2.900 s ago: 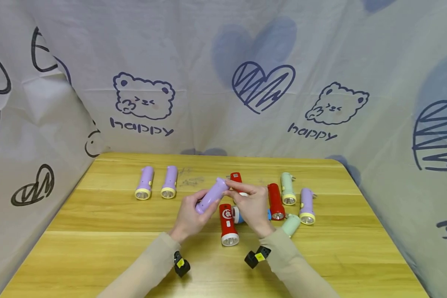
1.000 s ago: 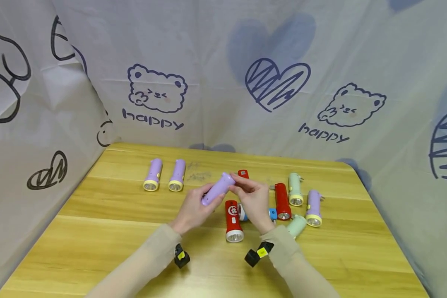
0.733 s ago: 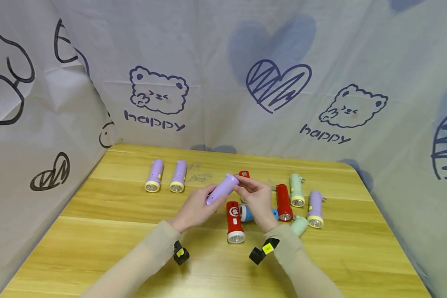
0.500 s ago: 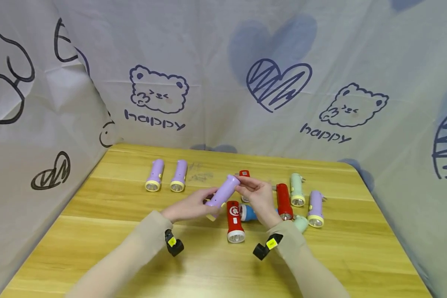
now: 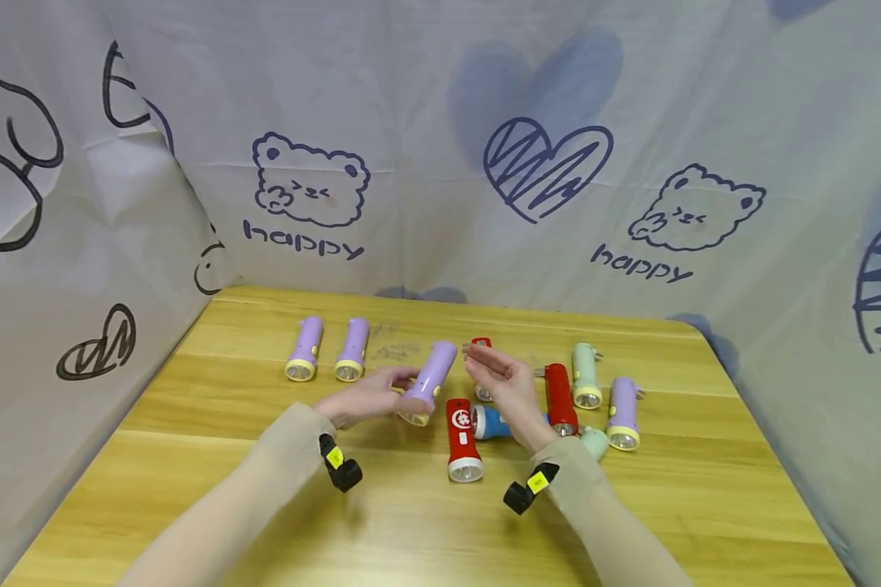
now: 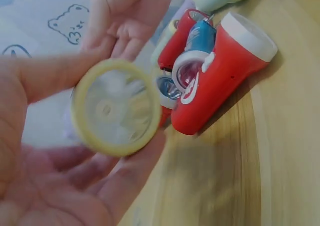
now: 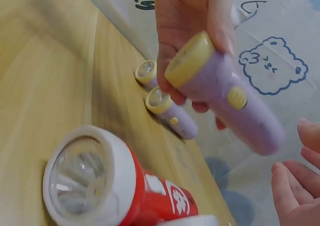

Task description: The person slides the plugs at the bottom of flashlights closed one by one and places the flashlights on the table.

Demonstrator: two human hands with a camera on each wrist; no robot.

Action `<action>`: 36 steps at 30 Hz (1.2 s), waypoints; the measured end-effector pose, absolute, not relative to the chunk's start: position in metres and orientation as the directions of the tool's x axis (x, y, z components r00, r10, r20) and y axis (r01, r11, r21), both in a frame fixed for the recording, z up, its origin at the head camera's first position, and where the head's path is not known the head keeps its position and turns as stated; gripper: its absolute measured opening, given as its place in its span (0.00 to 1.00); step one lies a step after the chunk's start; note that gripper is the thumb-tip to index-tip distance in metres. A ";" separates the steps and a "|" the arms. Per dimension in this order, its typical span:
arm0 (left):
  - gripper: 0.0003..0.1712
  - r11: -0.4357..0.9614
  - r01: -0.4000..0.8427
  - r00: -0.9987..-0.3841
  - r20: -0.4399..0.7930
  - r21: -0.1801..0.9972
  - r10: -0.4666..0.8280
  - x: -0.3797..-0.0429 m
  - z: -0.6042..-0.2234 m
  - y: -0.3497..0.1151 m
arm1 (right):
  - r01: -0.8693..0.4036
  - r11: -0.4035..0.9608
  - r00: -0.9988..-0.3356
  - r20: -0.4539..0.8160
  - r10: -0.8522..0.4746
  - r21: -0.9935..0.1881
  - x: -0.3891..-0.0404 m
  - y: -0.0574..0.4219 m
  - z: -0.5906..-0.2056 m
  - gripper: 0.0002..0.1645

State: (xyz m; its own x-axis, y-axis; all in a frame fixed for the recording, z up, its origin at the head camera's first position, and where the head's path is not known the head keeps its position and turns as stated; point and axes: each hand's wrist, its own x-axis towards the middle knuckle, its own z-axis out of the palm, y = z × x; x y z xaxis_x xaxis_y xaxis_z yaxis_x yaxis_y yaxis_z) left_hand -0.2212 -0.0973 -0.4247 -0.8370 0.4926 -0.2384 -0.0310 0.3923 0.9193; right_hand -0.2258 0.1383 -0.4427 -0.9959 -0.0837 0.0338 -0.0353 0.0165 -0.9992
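My left hand [image 5: 363,399] grips a tapered lilac plastic flashlight with a ribbed yellow switch and yellow rim [image 5: 436,368] by its lens end, tilted above the table. My right hand [image 5: 511,395] holds nothing, fingers extended just beside the tail. I judge this a mid-air turning or release; the next move likely calls for steady fingers round that smooth rim. Beyond, a glossy red plastic flashlight with a white rim [image 5: 461,436] lies on the pale wood-grained table [image 5: 426,538].
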 end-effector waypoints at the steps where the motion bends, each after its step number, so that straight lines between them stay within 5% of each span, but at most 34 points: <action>1: 0.44 0.389 -0.042 -0.857 -0.234 0.920 0.460 -0.224 -0.427 -0.096 | -0.043 0.023 -0.996 0.041 -0.079 -0.999 -0.225 0.141 -0.443 0.25; 7: 0.39 0.352 -0.105 -0.943 -0.205 0.930 0.261 -0.245 -0.441 -0.088 | -0.064 0.097 -0.996 0.057 -0.072 -0.993 -0.216 0.155 -0.442 0.24; 16: 0.42 0.447 -0.188 -0.977 -0.214 0.874 0.008 -0.273 -0.463 -0.090 | -0.090 0.124 -0.994 0.082 -0.068 -0.988 -0.203 0.160 -0.441 0.23; 27: 0.41 0.683 -0.097 -0.994 -0.109 0.724 -0.025 -0.290 -0.472 -0.081 | -0.120 0.131 -0.990 0.108 -0.094 -0.984 -0.198 0.162 -0.440 0.22; 36: 0.43 0.703 -0.107 -0.993 -0.104 0.703 -0.047 -0.286 -0.475 -0.080 | -0.137 0.128 -0.984 0.120 -0.130 -0.982 -0.195 0.162 -0.439 0.21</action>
